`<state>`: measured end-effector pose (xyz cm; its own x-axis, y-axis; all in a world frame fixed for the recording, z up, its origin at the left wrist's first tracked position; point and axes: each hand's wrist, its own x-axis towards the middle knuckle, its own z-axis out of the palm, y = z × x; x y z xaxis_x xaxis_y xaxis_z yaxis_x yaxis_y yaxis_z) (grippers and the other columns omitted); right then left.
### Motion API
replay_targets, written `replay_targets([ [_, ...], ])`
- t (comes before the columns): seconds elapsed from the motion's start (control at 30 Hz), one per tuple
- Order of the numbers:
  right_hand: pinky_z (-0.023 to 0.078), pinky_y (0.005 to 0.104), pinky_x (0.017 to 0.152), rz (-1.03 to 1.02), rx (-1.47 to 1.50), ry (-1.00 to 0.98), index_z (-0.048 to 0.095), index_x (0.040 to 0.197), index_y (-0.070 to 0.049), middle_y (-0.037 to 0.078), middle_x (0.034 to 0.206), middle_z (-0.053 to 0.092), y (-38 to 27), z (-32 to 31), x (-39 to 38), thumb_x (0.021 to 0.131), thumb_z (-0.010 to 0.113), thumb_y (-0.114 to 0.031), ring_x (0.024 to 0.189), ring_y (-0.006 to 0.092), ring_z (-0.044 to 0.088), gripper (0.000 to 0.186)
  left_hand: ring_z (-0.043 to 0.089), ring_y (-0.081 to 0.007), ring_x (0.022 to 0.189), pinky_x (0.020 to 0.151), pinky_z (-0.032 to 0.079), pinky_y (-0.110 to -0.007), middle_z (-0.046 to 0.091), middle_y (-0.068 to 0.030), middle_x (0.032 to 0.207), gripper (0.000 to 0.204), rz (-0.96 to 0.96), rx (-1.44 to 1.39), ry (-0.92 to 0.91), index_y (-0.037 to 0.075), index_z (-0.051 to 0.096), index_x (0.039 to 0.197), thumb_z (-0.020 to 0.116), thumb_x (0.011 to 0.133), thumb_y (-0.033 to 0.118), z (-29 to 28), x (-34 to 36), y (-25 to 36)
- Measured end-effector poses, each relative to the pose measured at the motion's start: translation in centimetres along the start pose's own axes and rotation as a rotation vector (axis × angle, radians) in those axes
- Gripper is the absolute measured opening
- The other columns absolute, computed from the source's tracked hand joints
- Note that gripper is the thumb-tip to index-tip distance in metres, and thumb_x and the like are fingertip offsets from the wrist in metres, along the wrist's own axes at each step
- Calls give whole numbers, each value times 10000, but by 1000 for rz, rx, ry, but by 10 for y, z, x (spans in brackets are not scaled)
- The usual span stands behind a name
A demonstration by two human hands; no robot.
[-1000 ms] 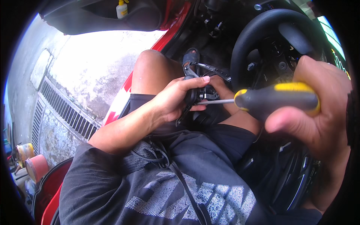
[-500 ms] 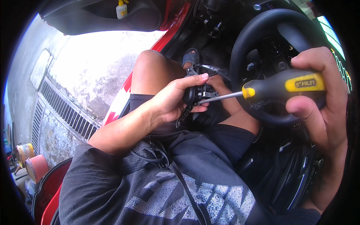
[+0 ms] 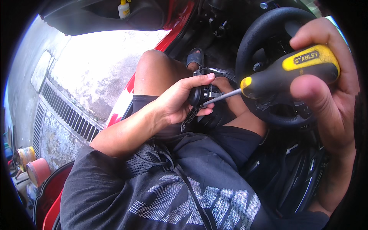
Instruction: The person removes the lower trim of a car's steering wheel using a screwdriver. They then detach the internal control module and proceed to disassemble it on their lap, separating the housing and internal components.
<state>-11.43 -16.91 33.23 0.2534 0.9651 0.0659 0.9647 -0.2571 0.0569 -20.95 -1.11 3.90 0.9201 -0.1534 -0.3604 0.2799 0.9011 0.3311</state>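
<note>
My left hand (image 3: pixel 177 97) grips a black plastic car part (image 3: pixel 197 96) with thin arms and a small metal piece, held above my lap. Its thumb lies over the top, and its fingers curl beneath. In my right hand (image 3: pixel 329 84) is a screwdriver (image 3: pixel 268 82) with a fat black and yellow handle. Thumb and forefinger sit on opposite sides of the handle. The metal shaft slants down to the left, and its tip meets the part beside my left fingertips. Exactly what the tip sits in is too small to make out.
A black steering wheel (image 3: pixel 249 42) with its centre uncovered stands behind the screwdriver. At left, the open car door (image 3: pixel 103 19) carries a small yellow-capped bottle (image 3: pixel 124 9). Outside are a floor grate (image 3: pixel 71 111) and a pink bucket (image 3: pixel 38 171). My sandalled foot (image 3: pixel 195 57) rests ahead.
My right hand has risen, tilting the screwdriver more steeply, and the handle has turned so its yellow panel faces differently. The tip stays at the part; my left hand has hardly moved.
</note>
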Motion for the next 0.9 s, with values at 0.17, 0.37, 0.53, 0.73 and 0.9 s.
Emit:
replay_targets([
  [0.17,543,352,895,-282,70,-57,631,1295,-49,101,1164,621,-3,7,14,972,724,-567,1087,245,669,617,754,-197,759,608,663,-316,753,-101,960,349,-6,33,33,39,677,1188,704,1058,362,-4,-1,-4],
  [0.37,548,392,903,-564,34,-181,649,1297,-45,121,1135,661,2,2,36,1000,737,-394,1107,295,681,467,704,-119,675,502,574,-219,731,-47,863,307,-39,38,89,100,712,1112,794,999,373,4,0,-7],
  [0.53,546,396,899,-523,35,-168,652,1251,-32,124,1105,674,4,-2,30,1002,763,-333,1085,303,693,406,722,-163,741,563,594,-264,731,-73,946,331,4,85,74,51,685,1150,717,1043,363,-2,1,-6],
  [0.73,534,341,870,112,-181,-359,622,1229,-21,123,1122,632,6,-13,19,1005,647,-673,1042,249,683,690,712,-141,689,553,584,-246,737,-50,880,361,-11,144,71,65,674,1165,775,1013,376,0,4,-8],
  [0.9,512,358,973,-8,-10,-105,587,1358,-34,138,1209,610,9,18,8,1018,635,-640,1126,273,641,697,700,-114,697,525,568,-220,713,-33,855,364,15,134,108,64,731,1081,840,962,390,0,-1,-8],
])
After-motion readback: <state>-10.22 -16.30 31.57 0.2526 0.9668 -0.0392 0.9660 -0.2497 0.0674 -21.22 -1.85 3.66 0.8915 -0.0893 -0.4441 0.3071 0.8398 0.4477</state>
